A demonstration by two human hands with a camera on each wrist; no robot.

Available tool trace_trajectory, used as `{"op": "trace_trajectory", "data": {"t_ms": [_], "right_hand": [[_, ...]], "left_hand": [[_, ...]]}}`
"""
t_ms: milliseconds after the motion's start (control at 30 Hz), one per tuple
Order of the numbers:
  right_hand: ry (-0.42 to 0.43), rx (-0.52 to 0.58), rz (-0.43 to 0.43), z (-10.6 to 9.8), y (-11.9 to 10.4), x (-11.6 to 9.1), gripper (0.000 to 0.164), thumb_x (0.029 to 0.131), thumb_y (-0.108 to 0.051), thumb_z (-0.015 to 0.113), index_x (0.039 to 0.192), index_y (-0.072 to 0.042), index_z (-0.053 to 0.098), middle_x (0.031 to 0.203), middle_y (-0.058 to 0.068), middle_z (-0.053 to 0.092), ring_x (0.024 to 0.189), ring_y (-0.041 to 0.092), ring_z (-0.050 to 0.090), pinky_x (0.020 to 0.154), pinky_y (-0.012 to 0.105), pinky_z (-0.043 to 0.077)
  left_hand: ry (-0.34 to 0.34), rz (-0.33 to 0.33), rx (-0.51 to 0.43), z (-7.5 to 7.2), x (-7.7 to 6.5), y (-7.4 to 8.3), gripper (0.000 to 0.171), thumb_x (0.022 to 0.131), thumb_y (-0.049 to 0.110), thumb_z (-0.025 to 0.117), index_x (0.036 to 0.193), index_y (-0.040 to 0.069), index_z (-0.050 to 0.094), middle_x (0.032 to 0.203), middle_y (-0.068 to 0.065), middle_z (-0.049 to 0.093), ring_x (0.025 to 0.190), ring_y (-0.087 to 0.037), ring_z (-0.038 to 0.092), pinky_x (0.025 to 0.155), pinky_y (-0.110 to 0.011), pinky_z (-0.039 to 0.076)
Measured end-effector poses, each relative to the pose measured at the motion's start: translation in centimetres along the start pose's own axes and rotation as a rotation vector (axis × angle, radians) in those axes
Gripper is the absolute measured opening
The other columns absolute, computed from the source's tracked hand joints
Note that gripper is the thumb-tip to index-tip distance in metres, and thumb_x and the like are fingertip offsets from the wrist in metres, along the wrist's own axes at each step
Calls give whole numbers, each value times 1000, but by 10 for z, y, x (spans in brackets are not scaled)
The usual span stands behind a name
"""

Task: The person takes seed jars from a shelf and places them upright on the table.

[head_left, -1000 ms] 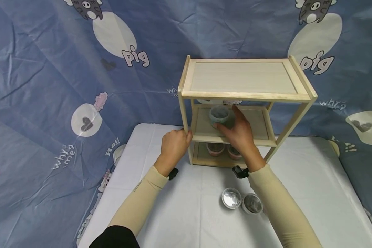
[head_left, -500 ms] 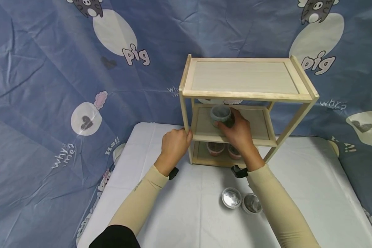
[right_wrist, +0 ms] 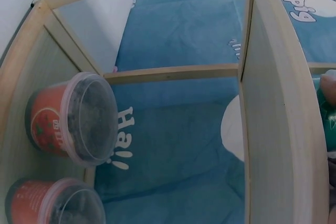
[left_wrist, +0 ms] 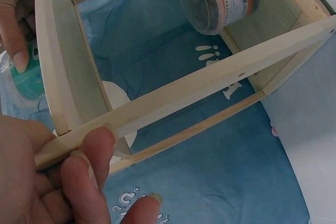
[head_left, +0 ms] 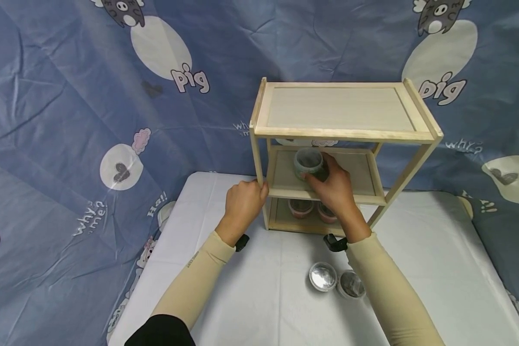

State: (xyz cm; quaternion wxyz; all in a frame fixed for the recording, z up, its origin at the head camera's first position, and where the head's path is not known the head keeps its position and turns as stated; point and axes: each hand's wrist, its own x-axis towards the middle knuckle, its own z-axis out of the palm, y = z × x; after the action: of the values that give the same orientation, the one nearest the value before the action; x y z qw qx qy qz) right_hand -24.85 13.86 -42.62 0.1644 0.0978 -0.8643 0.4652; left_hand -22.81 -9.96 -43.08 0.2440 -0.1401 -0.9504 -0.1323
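Observation:
A three-tier wooden shelf rack (head_left: 335,108) stands on the white cloth. My left hand (head_left: 243,204) grips its front left post, and in the left wrist view the fingers (left_wrist: 97,153) curl around the bare wood. At the middle tier my right hand (head_left: 335,185) holds a round plastic tub (head_left: 308,162) with a green label and a see-through lid, thumb in front and fingers at its right side. The far fingers are partly hidden behind the tub. Two tubs with orange-red labels, one on the left (head_left: 300,207) and one on the right (head_left: 327,212), stand on the bottom tier.
Near the right forearm, a shiny clear-lidded tub (head_left: 323,277) and a greyer one (head_left: 351,284) stand side by side on the white table cloth (head_left: 242,298). A blue printed curtain (head_left: 216,105) hangs close behind the rack. The top board overhangs the right hand.
My right hand's fingers have drawn in closer around the green-labelled tub, which has shifted slightly to the right. The left hand stays on the post.

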Motion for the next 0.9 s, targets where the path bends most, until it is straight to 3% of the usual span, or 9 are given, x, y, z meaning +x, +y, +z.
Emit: {"op": "trace_trajectory", "data": {"t_ms": [533,900], "right_hand": [[40,-21,-84,-2,4,-8,70,82,-36,76,141,-14,46,130,12,58,120,31,55,95,48,43],[88,35,-125,-6,0,-19,65,80,-32,79,137,-17,52,126,7,61,118,28,57,96,45,44]], "left_hand": [[-14,10,6,4,-1,0,50,99,29,51,51,16,45,42,1,40,34,-16,41,31,-34,31],[-4,-4,14,2,0,-1,50,99,29,51,51,16,44,42,-1,41,35,-19,42,32,-37,33]]}}
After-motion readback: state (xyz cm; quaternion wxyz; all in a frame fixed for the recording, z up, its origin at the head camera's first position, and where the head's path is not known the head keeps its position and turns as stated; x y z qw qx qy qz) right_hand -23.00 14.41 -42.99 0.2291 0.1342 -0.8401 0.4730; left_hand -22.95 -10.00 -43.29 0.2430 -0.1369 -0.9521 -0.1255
